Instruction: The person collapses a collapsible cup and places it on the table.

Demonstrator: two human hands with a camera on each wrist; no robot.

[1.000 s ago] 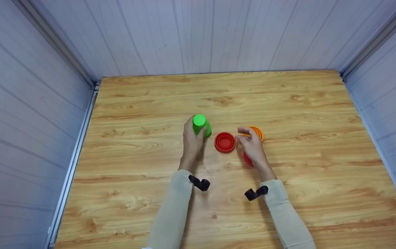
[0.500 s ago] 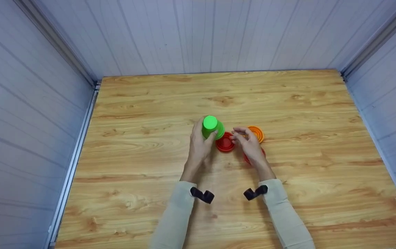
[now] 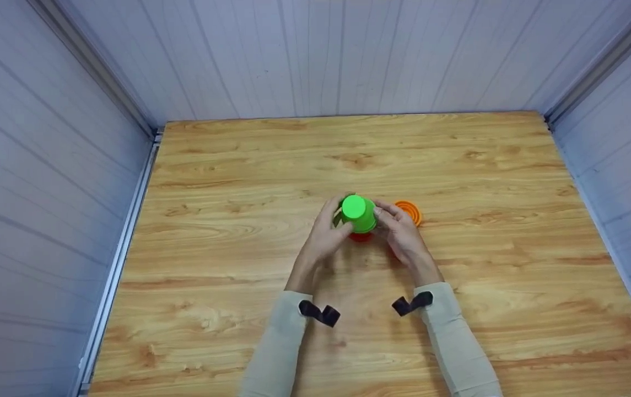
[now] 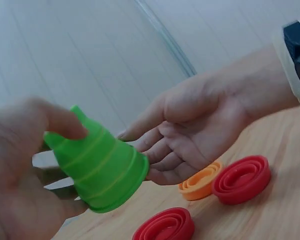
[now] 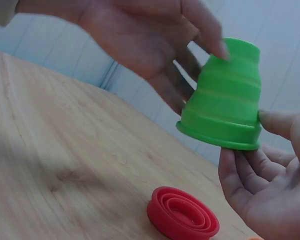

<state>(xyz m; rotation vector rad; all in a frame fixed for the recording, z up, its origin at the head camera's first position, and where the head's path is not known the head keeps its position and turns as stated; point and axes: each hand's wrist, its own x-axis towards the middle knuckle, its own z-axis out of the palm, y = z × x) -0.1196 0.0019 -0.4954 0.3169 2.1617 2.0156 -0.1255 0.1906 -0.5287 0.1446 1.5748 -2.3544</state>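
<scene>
A green collapsible cup (image 3: 367, 219), pulled out to its full ringed height, is held above the table with its wide rim downward. My left hand (image 3: 324, 234) grips it round the narrow end, thumb on the near side. My right hand (image 3: 403, 237) is at the wide rim, its thumb on the outer wall and its fingers (image 5: 240, 172) curled beneath the edge. Below the green cup lies a flattened red collapsible cup (image 3: 360, 237), partly covered in the head view. Another flattened red cup (image 4: 241, 179) lies near the right hand, mostly hidden from the head camera.
A flattened orange collapsible cup (image 3: 411, 212) lies just beyond the right hand. The wood-grain table (image 3: 227, 182) is bounded by a pale panelled back wall (image 3: 315, 60) and side walls. Black wrist mounts (image 3: 321, 314) jut inward from the sleeves.
My left hand has carried the green cup rightward from beside the red cup to above it. My right hand, earlier apart from the green cup, now has its thumb and fingers at the rim.
</scene>
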